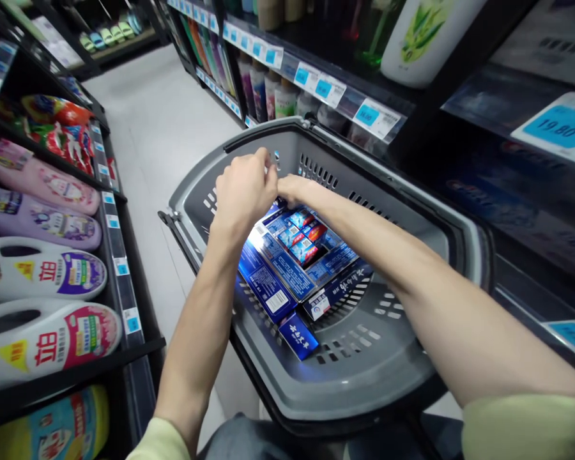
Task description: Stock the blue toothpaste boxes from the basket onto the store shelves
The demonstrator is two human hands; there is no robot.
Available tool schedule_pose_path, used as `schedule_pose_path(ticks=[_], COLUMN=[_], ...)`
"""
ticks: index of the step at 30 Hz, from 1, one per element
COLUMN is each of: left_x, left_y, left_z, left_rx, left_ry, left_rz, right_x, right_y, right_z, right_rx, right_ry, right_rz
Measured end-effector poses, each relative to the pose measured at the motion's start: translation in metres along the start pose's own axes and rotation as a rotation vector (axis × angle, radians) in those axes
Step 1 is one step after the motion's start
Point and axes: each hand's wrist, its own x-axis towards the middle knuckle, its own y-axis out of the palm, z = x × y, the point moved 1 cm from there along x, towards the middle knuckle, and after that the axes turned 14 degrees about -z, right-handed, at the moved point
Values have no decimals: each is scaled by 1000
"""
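Note:
Both my hands reach into a grey plastic shopping basket (393, 377), close together near its far end. Curled with the knuckles up, my left hand (246, 185) covers whatever its fingers pinch. My right hand (294, 189) has bent fingers at the top end of a blue toothpaste gift pack (287, 271); what they grip is hidden. This pack has a window panel (306, 236) with small red and blue pictures. A smaller blue box (298, 335) lies by its near end on the basket floor.
Detergent bottles (43, 275) and bagged goods (60, 131) fill the shelf on the left. At right, a shelf holds a white pump bottle (424, 45) and price tags (376, 117). The pale aisle floor (138, 96) runs ahead to slippers (110, 35).

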Motion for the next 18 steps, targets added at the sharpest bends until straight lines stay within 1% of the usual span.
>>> schedule_pose_path(ticks=[2, 3, 6, 9, 11, 14, 16, 18], left_x=[0, 0, 0, -2, -3, -4, -3, -2], left_y=[-1, -1, -2, -2, 0, 7, 13, 17], left_z=[1, 1, -1, -4, -5, -4, -4, -6], left_rx=[25, 37, 48, 27, -2, -71, -137, -208], left_ry=[-6, -2, 45, 129, 200, 323, 390, 425], left_rz=[1, 0, 2, 30, 87, 193, 219, 202], right_x=[-8, -12, -27, -54, -79, -120, -142, -156], right_y=[-14, -22, -49, -73, -87, -99, -102, -101], right_z=[0, 1, 7, 12, 13, 7, 1, -2], right_rx=[-108, -145, -184, -181, -183, -170, -129, -89], right_ry=[-42, -71, -144, -168, -159, -96, -98, -147], right_rz=[10, -19, -177, -267, -293, -375, -498, -650])
